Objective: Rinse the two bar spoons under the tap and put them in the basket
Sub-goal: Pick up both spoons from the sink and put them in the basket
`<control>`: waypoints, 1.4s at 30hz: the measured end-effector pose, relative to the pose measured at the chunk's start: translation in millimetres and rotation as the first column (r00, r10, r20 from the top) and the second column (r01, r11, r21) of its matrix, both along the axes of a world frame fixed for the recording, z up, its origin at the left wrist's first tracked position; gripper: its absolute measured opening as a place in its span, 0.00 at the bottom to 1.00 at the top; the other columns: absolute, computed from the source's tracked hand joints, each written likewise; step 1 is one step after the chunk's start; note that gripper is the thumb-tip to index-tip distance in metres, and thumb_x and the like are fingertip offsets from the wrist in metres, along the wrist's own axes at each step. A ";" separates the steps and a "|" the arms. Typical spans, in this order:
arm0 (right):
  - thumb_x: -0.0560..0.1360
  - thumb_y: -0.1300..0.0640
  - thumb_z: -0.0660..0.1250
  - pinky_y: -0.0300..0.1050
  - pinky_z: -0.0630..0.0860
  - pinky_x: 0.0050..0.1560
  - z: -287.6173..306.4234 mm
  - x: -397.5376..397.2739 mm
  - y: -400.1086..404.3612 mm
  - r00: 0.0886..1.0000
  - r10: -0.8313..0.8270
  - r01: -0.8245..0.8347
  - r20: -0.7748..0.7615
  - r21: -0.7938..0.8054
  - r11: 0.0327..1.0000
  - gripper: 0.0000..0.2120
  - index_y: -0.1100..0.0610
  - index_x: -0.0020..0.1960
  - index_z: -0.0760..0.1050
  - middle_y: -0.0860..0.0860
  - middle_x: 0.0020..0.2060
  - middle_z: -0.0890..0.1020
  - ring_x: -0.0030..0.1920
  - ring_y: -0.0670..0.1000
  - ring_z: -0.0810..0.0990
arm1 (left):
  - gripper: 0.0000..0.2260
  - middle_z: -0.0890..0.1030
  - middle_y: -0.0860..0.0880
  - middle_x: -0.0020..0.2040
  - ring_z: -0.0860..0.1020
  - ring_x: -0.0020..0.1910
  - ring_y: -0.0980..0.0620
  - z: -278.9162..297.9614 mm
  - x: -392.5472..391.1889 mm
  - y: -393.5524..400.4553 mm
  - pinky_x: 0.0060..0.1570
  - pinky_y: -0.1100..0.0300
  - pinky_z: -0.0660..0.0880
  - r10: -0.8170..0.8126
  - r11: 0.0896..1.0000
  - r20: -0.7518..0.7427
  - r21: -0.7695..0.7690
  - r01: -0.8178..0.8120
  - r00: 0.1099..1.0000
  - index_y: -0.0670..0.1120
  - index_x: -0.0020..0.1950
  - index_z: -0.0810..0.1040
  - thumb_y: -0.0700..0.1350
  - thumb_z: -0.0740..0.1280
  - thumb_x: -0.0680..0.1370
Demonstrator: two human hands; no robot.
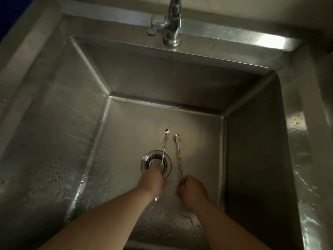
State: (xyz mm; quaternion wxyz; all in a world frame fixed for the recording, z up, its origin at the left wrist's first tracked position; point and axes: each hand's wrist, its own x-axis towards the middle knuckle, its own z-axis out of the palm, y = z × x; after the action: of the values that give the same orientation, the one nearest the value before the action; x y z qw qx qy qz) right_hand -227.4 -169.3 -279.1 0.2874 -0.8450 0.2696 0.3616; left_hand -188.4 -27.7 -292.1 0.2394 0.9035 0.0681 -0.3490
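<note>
Both my hands reach down into a deep steel sink (68,123). My left hand (153,181) is closed around a thin twisted-stem bar spoon (164,145) whose small bowl points away from me; a fork-like tip shows below the wrist. My right hand (193,193) grips a second bar spoon (177,152), also pointing away, roughly parallel to the first. The two spoons are a little apart above the sink floor. The chrome tap (173,20) stands at the back rim; I cannot tell whether water runs. No basket is in view.
A round drain strainer (155,164) sits in the sink floor right under the left spoon. The sink walls are covered in droplets. Wet steel ledges run along the right rim (304,168) and behind the tap.
</note>
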 end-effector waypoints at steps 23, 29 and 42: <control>0.77 0.56 0.63 0.54 0.80 0.41 300.2 -48.2 46.5 0.743 -0.108 0.096 0.660 0.054 0.994 0.06 0.56 0.43 0.71 0.55 0.40 0.81 0.41 0.57 0.81 | 0.13 0.70 0.54 0.30 0.67 0.26 0.58 326.5 -16.9 86.0 0.24 0.64 0.59 -0.081 0.964 0.638 -0.146 0.223 0.766 0.52 0.34 0.60 0.45 0.62 0.74; 0.78 0.55 0.63 0.53 0.79 0.39 367.8 -66.2 56.1 0.630 -0.100 0.097 0.770 0.049 0.994 0.06 0.54 0.42 0.71 0.52 0.39 0.79 0.39 0.54 0.81 | 0.12 0.68 0.54 0.30 0.66 0.27 0.57 409.4 -35.2 85.8 0.25 0.62 0.59 -0.120 0.950 0.725 -0.114 0.290 0.678 0.50 0.36 0.60 0.44 0.62 0.76; 0.76 0.54 0.65 0.46 0.75 0.32 455.1 -105.8 -50.8 0.553 -0.192 0.329 0.811 -0.001 0.944 0.06 0.52 0.40 0.73 0.48 0.34 0.80 0.35 0.49 0.80 | 0.06 0.79 0.48 0.35 0.79 0.34 0.48 491.5 -42.9 -25.8 0.34 0.53 0.73 -0.193 0.884 0.626 -0.222 0.411 0.755 0.46 0.39 0.69 0.46 0.63 0.74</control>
State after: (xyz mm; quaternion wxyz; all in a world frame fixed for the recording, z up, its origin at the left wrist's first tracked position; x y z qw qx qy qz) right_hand -333.1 -220.1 176.0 0.3625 -0.8861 0.2605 -0.1252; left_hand -231.3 -53.5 199.4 0.3429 0.9082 -0.2210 -0.0933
